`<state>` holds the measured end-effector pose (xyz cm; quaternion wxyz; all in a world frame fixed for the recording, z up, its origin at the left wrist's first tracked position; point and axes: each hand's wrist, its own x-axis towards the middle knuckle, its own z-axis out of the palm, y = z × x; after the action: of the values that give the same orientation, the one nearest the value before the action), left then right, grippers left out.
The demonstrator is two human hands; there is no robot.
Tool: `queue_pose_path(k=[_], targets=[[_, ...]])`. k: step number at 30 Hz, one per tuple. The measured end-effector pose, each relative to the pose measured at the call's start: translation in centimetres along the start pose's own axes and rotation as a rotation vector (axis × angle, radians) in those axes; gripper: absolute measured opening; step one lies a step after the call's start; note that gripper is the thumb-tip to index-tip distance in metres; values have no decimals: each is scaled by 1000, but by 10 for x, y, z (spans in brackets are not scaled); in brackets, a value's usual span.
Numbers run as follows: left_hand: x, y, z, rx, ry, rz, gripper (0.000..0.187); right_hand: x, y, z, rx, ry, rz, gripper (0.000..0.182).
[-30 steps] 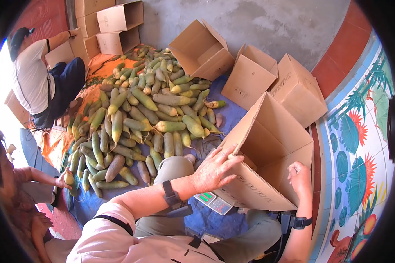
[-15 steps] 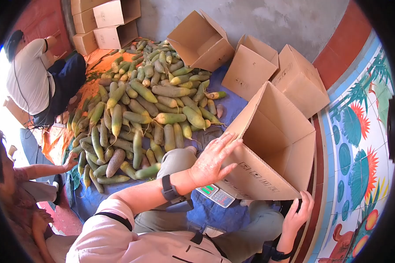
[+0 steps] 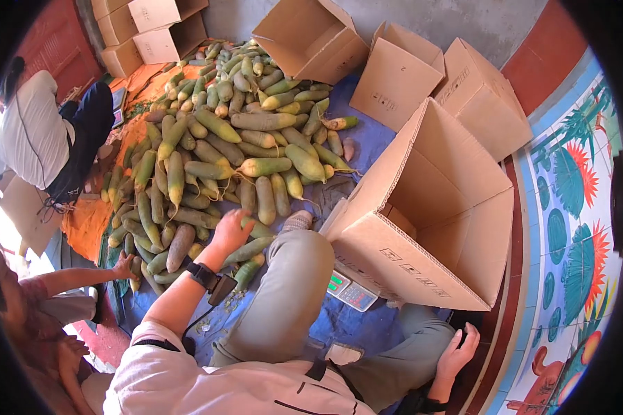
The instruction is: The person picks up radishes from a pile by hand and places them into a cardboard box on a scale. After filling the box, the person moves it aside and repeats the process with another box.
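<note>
My left hand (image 3: 230, 234) reaches over the near edge of a heap of green radishes (image 3: 208, 155), its fingers partly spread beside one green radish (image 3: 258, 228); whether they touch it is hard to see. More radishes (image 3: 248, 271) lie just below that hand, by my knee. My right hand (image 3: 457, 351) is open and holds nothing, near my other knee and below the corner of a large open cardboard box (image 3: 408, 259). The box stands tilted toward me on a digital scale (image 3: 353, 290), whose display and keypad show at its near side.
Several open cardboard boxes (image 3: 398, 86) stand along the wall, with others (image 3: 156, 34) stacked at the back left. One person (image 3: 34, 131) sits at the left. Another person's hand (image 3: 124, 266) touches the heap's left edge. A blue sheet (image 3: 256, 325) covers the floor.
My left hand has left the box's edge and moved left to the radishes. My right hand has come off the box corner and dropped lower. The box now sits more upright.
</note>
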<state>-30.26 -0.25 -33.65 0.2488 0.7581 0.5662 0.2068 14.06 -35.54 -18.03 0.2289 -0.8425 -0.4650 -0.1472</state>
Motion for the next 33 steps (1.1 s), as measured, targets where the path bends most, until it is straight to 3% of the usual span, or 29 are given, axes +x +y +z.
queue_pose_path(k=[1,3,6,11,13,16,17,18,19,20,23,24,25,29,30,32,33], targets=[[-6,-5,9,1,-10,1,38,-1,0,0,-4,-6,7,27],[-16,-14,27,104,-297,-317,44,0,1,1,-15,-31,-5,27],[-32,-60,81,148,-309,-271,48,0,-2,0,12,-58,2,26],[-30,-80,113,341,-466,-424,59,-2,-1,-1,-19,-62,32,27],[-59,-88,105,400,-477,-499,69,-1,-5,-3,-29,-53,50,27],[-60,-96,104,437,-486,-519,62,2,-14,-6,-79,-64,67,27],[-56,-108,106,487,-651,-541,65,3,-15,-6,-64,-77,67,27],[-64,-116,106,455,-604,-466,75,4,-17,-6,-45,-90,64,28],[-73,-128,113,410,-527,-559,75,6,-19,-6,-41,-84,62,28],[-74,-137,117,391,-634,-566,71,6,-20,-6,-43,-68,78,28],[-91,-164,137,223,-568,-621,67,8,-23,-3,-18,-38,29,26],[-104,-220,174,211,-601,-565,70,8,-23,-2,-27,-35,18,26],[-112,-222,172,121,-566,-547,70,8,-23,-2,-35,-31,7,26],[-109,-222,167,-196,-398,-551,61,5,-21,-1,-20,4,4,26],[-116,-209,146,-187,-387,-541,61,3,-20,0,-20,15,10,26],[-76,-90,76,-531,-195,-837,52,1,-19,1,-4,36,21,26],[-71,-121,86,-485,-121,-700,45,0,-20,1,0,50,18,26]])
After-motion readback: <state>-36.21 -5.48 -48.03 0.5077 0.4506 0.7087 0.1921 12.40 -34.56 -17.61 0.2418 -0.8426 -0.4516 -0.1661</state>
